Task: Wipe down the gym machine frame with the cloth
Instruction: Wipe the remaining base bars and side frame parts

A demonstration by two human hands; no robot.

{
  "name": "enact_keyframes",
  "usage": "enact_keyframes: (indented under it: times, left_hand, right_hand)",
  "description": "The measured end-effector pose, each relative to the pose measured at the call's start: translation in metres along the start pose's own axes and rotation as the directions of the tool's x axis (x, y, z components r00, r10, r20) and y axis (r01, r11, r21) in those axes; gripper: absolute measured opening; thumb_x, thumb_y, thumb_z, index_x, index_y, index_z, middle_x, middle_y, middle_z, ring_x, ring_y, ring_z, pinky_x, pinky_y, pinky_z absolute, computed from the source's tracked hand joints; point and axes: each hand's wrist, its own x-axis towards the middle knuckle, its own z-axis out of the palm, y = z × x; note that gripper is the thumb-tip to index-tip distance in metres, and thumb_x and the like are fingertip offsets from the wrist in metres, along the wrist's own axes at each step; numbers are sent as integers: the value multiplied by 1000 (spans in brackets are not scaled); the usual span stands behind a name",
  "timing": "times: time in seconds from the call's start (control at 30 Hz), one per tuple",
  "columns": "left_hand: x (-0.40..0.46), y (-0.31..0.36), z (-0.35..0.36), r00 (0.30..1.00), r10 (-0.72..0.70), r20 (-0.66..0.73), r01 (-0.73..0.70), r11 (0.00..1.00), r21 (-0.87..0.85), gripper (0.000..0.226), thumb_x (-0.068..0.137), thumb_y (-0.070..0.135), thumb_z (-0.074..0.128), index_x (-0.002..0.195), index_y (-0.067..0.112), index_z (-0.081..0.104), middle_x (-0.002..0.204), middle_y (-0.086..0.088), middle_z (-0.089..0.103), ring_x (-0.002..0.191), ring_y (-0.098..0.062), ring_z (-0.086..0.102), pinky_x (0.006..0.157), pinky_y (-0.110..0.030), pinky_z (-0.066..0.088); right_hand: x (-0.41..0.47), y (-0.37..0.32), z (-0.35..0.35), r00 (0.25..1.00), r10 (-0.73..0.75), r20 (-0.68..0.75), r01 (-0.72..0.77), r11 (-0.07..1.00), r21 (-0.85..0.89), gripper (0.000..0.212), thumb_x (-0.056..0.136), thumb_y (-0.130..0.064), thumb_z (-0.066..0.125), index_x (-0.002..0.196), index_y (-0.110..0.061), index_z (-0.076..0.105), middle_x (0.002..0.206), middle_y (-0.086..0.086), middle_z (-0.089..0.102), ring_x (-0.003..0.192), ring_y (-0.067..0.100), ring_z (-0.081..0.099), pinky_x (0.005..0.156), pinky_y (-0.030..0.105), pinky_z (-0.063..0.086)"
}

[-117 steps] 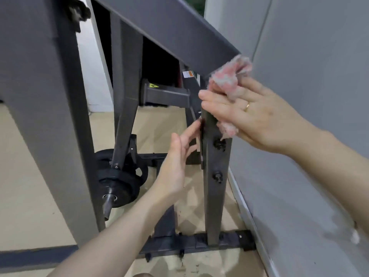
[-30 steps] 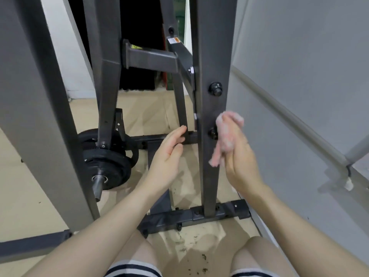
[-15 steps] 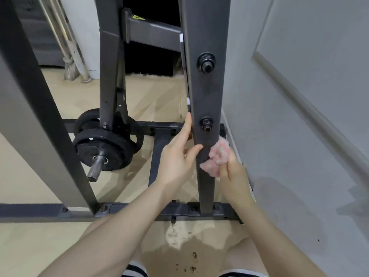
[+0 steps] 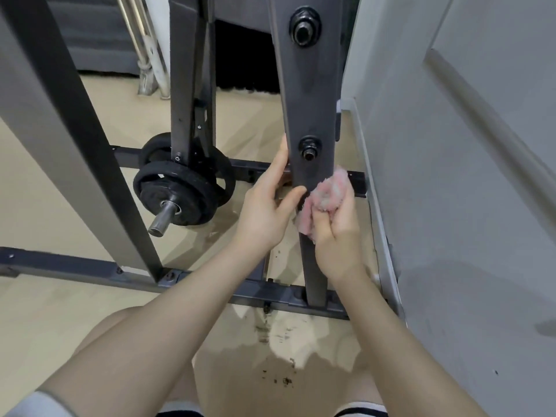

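- 2 bolts, an upper bolt [image 4: 304, 23] and a lower bolt [image 4: 310, 148], stick out of the dark upright post [image 4: 307, 94] of the gym machine frame, which stands on a beige floor [image 4: 60, 314] close to a grey wall [image 4: 469, 188] on the right.
- The post meets a dark base bar [image 4: 279, 296] lying flat on the floor; dark specks [image 4: 279, 377] dot the floor in front of that bar.
- Left of the post, black weight plates [image 4: 180, 194] sit on a steel peg, behind a slanted grey frame beam [image 4: 69, 121].
- Pale metal poles [image 4: 147, 46] lean at the back left of the room.
- The left hand [image 4: 264, 212] grips the left edge of the post just below the lower bolt, fingers laid up along the edge and thumb curled across the front face.
- The right hand [image 4: 337, 233] is closed around a bunched pink cloth [image 4: 325, 203], fingers curled tight over it.
- The cloth presses against the right side of the post, just below the lower bolt and well above the base bar.
- The 2 hands sit on opposite sides of the post, nearly touching across it.
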Motion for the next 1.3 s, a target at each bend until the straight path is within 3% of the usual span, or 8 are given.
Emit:
enact_keyframes:
  times: [0.1,0.3,0.4,0.6,0.8,0.93,1.03,1.3]
  left_hand:
    - [2,1,-2,999,6,53,-2,998,-69,60,95,3,52,148,18,28,134,4,55,121,-6,52,102,-24,42]
    - [-2,0,0,998,-41,36,44,996,-77,65,92,-3,50,148,21,27,131,5,55,120,-8,52,104,-28,39]
    - [-2,4,2,998,-64,3,64,993,-99,64,93,-4,49,148,21,28,138,6,52,124,-8,50,108,-34,39]
    - [-1,-2,-3,996,-79,38,85,983,-164,63,93,-7,46,148,18,29,139,0,50,126,-10,49,109,-37,37]
    - [-5,-7,-8,985,-107,133,141,947,-288,49,100,0,34,142,25,38,131,19,54,120,6,49,89,-13,45]
    - [0,-8,-25,974,-110,196,162,948,-273,40,102,10,36,139,21,43,138,11,50,126,2,46,104,-24,40]
    - [-1,-17,-34,985,-112,134,137,972,-193,35,100,8,39,131,14,52,134,2,55,127,-6,46,111,-30,33]
    - [-34,-60,-50,949,-311,-55,305,947,-103,41,92,-4,39,115,22,61,113,11,60,105,5,53,88,-4,37]
  right_hand:
    - [20,-8,6,997,-80,-9,81,994,74,47,92,-17,42,129,-45,33,106,1,52,97,18,55,86,41,50]
    - [-12,10,-11,994,16,106,-17,1000,10,42,93,15,34,109,-23,38,69,-2,63,69,5,60,77,32,51]
    - [8,-1,-7,992,81,92,-86,995,51,22,91,-4,51,108,-6,36,82,21,60,77,21,62,74,40,57]
    - [-2,7,6,998,-36,-56,18,958,-287,55,88,-18,43,138,-35,26,109,-10,55,94,8,58,81,27,51]
    - [-3,26,-16,989,146,-11,-130,840,-526,53,98,-44,45,143,-17,40,80,-5,49,63,3,42,105,33,34]
    - [-12,-5,-23,951,-243,194,309,667,-678,55,100,-4,38,138,-41,25,140,-38,29,129,-18,27,104,0,19]
    - [5,-19,-20,644,-520,561,722,171,-670,39,99,0,33,138,-3,36,146,8,36,136,22,34,117,28,22]
    - [13,1,-9,556,195,808,767,-494,-408,47,93,-18,37,135,0,49,138,15,52,134,29,41,117,41,13]
